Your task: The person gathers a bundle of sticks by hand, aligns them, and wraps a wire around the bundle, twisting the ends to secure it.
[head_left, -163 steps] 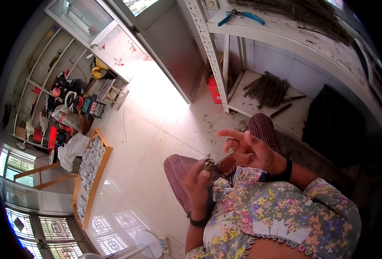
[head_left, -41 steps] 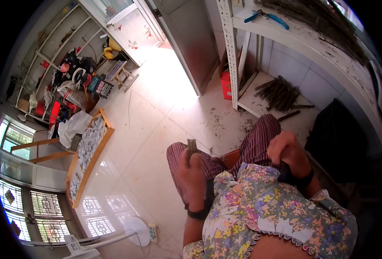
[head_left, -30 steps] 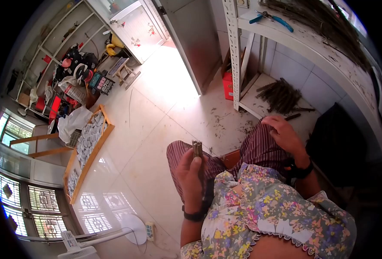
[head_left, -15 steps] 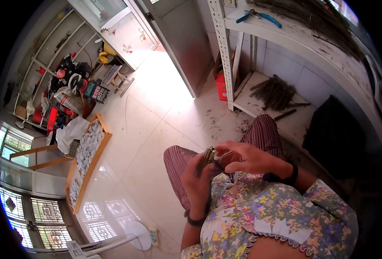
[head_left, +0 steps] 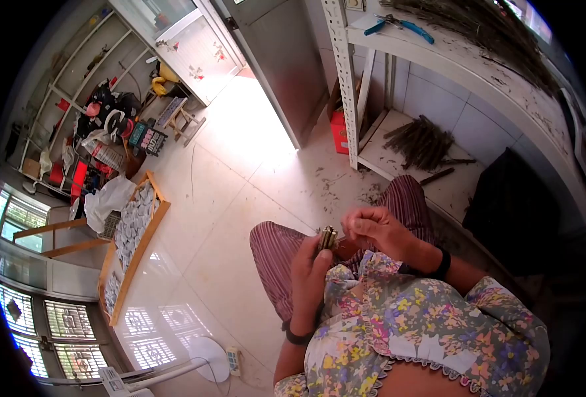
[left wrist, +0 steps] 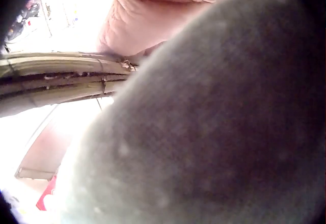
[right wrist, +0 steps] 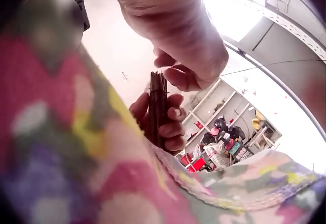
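Note:
A short bundle of brown sticks point(head_left: 328, 238) is gripped upright in my left hand point(head_left: 306, 271), its cut ends above the thumb and fingers. The right wrist view shows the left fingers point(right wrist: 172, 128) wrapped round the bundle point(right wrist: 158, 104). Just beside the top end is my right hand point(head_left: 387, 233), fingers bent; its fingertips pinch a thin strand point(right wrist: 161, 69) by the stick ends. In the left wrist view the sticks point(left wrist: 56, 78) run out beside wrinkled skin point(left wrist: 158, 22), and a blurred grey surface hides much of the grip.
A heap of short sticks point(head_left: 420, 142) lies on the lower shelf at right. Blue-handled pliers point(head_left: 399, 28) and long stems point(head_left: 478, 36) rest above. A black bag point(head_left: 508, 212) stands at right; a wooden-framed tray point(head_left: 157, 215) and a white fan point(head_left: 210, 357) are at left.
The right hand has come back from over the right knee to the bundle, and its extended fingers have curled in. The bundle has shifted slightly right in the left hand's grip.

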A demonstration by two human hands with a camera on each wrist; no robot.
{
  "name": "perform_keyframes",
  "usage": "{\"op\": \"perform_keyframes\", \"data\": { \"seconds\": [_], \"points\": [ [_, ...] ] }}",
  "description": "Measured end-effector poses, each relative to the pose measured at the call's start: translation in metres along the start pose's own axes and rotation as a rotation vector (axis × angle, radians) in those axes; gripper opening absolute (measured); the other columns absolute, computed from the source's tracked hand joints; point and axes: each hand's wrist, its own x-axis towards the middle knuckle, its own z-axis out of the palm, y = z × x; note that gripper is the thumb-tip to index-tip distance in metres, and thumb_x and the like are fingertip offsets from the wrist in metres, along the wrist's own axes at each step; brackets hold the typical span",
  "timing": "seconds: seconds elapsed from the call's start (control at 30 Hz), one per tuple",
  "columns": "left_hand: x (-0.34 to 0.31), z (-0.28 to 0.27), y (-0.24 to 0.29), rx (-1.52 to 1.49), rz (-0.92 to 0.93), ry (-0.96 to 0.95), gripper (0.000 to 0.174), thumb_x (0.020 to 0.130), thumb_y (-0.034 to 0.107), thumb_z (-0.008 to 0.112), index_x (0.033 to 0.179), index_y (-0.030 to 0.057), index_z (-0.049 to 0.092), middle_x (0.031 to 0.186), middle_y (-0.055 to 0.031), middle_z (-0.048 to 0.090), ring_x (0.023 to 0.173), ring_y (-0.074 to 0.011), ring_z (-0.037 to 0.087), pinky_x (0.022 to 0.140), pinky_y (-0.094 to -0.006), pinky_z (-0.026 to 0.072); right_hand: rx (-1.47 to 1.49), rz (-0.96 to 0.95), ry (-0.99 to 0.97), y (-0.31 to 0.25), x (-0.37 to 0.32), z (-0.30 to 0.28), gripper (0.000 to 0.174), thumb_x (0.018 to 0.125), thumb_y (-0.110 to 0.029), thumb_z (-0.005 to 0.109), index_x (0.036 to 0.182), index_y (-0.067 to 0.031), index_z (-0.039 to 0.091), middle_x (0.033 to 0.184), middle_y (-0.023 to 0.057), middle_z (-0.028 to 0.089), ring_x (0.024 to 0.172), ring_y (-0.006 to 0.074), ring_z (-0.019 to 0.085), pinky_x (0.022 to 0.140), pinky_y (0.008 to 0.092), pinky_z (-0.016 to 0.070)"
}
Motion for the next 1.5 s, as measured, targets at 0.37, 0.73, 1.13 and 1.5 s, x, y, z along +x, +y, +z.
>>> {"op": "perform_keyframes", "data": {
  "seconds": [0.37,0.73,1.13,1.5],
  "points": [
    [-0.006,0.006,0.005,-0.337,-0.018,-0.018,0.025,0.087,0.004,0.053,0.11,-0.0049,0.054,0.098,-0.0058,0.061,0.085,-0.01,0.055,0.078,-0.0235,0.0447,0.543,-0.11,-0.217,-0.008,0.009,0.0,0.032,0.097,-0.031,0.049,0.075,-0.0076,0.046,0.074,0.0088,0.055,0.074,0.0247,0.056,0.06,0.03,0.0449],
    [-0.008,0.005,-0.001,-0.152,-0.001,0.058,0.029,0.084,-0.001,0.057,0.113,-0.0051,0.056,0.101,-0.0058,0.063,0.092,-0.0107,0.057,0.082,-0.0239,0.0454,0.409,-0.074,-0.186,-0.005,0.003,0.0,0.034,0.095,-0.031,0.054,0.071,-0.0079,0.044,0.058,0.0016,0.037,0.051,0.0133,0.037,0.043,0.0252,0.027],
    [-0.009,0.005,0.002,-0.062,0.057,0.144,0.026,0.084,0.0,0.058,0.109,-0.0057,0.058,0.094,-0.0053,0.064,0.083,-0.0099,0.058,0.074,-0.0236,0.0468,0.362,-0.136,-0.157,-0.008,0.002,0.004,0.033,0.098,-0.026,0.048,0.071,-0.0096,0.04,0.059,-0.0033,0.032,0.05,0.0076,0.03,0.044,0.0232,0.0249],
    [-0.008,0.009,0.005,-0.051,0.1,0.264,0.028,0.085,0.005,0.064,0.11,-0.0066,0.06,0.09,0.0007,0.06,0.077,-0.0055,0.051,0.069,-0.0191,0.0422,0.335,-0.163,-0.127,-0.008,0.001,0.002,0.033,0.098,-0.025,0.048,0.07,-0.0112,0.038,0.057,-0.0038,0.032,0.049,0.0068,0.028,0.043,0.0225,0.0227]
  ]
}}
